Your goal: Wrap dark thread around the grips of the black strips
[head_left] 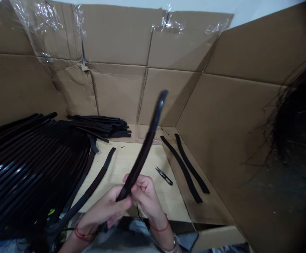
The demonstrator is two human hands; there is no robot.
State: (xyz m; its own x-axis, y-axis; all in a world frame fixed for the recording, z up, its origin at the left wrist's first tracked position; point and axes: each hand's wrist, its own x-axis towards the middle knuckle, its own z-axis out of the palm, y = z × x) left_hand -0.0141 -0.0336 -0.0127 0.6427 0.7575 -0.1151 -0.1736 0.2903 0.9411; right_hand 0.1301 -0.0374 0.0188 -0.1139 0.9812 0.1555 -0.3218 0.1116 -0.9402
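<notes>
Item: one black curved strip (pixel 145 149), rising from the left hand (pixel 102 207) and right hand (pixel 144 193), which are clamping it side by side above a pale board (pixel 131 165). Risks: the strip's smooth surface is threatening to slip through the fingers if the hold loosens, and its long free end is liable to snag the stacked black strips (pixel 28 168) or the thread snips (pixel 164 175) if swung.
</notes>
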